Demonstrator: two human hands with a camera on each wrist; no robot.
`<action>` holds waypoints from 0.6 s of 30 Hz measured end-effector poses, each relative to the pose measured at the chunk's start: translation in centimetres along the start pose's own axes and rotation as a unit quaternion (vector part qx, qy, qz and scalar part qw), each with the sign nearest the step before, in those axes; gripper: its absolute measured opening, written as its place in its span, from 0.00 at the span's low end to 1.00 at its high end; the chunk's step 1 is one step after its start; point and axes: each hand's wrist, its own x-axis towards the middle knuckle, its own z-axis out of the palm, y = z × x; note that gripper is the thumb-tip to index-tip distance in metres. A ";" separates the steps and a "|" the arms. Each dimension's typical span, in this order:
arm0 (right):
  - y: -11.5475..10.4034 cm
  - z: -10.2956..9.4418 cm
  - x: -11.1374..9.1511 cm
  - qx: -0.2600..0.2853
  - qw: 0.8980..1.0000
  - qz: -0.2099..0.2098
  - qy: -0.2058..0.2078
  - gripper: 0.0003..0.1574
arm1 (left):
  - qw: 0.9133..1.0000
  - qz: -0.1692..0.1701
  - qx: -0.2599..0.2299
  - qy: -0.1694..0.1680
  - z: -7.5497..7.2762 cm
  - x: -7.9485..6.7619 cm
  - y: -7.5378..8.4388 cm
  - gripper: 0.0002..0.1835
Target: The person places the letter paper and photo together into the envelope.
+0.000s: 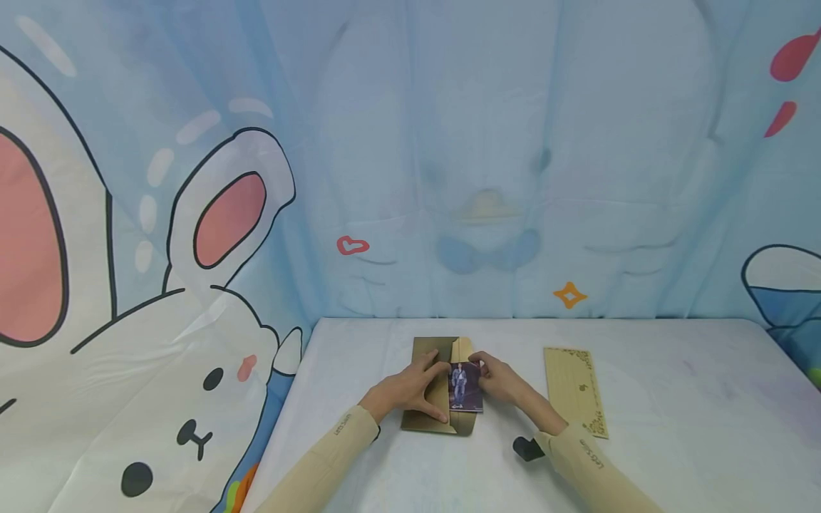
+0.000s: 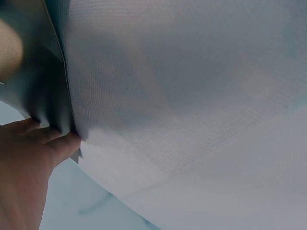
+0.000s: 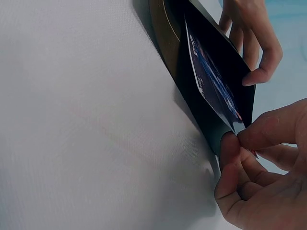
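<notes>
A gold-brown envelope (image 1: pixel 425 423) lies on the white table, its flap folded out on the right. My left hand (image 1: pixel 410 388) rests across it with fingers spread; in the left wrist view, fingertips (image 2: pixel 69 143) press at its edge. A dark photo card (image 1: pixel 467 388) showing a standing figure is partly inside the envelope's mouth. My right hand (image 1: pixel 502 381) pinches the outer edge of this card between thumb and fingers. In the right wrist view the card (image 3: pixel 211 79) tilts into the gap between the envelope's panels, its inner end hidden.
A pale gold card-like rectangle (image 1: pixel 574 392) with ornate corners lies to the right, beyond my right forearm. A white cloth covers the table (image 1: pixel 693 413). Behind it hangs a blue printed curtain (image 1: pixel 410 142) with a cartoon rabbit at the left.
</notes>
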 end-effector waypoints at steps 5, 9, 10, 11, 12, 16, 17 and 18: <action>-0.1 0.3 0.2 0.000 1.000 0.001 -0.001 0.31 | 1.000 0.002 -0.009 0.000 -0.1 -0.2 0.1 0.52; -0.3 0.4 0.2 0.002 1.000 -0.001 -0.002 0.31 | 1.000 0.006 -0.008 0.000 -0.2 -0.1 0.1 0.53; -0.3 0.4 0.2 0.003 1.000 -0.003 -0.002 0.31 | 1.000 0.006 -0.007 0.000 -0.2 -0.1 0.1 0.53; -0.4 0.4 0.3 0.003 1.000 -0.001 -0.002 0.31 | 1.000 0.007 -0.007 0.001 -0.2 -0.1 0.1 0.53; -0.5 0.4 0.3 0.004 1.000 -0.002 -0.003 0.31 | 1.000 0.008 -0.007 0.001 -0.2 -0.1 0.1 0.53; -0.7 0.7 0.5 0.000 1.000 -0.002 -0.005 0.31 | 1.000 0.008 -0.009 0.002 -0.3 -0.2 0.1 0.53; -0.7 0.8 0.5 0.000 1.000 0.000 -0.004 0.31 | 1.000 0.009 -0.011 0.002 -0.3 -0.2 0.1 0.53; -0.8 0.8 0.6 0.002 1.000 0.002 -0.004 0.31 | 1.000 0.009 -0.011 0.002 -0.3 -0.3 0.1 0.53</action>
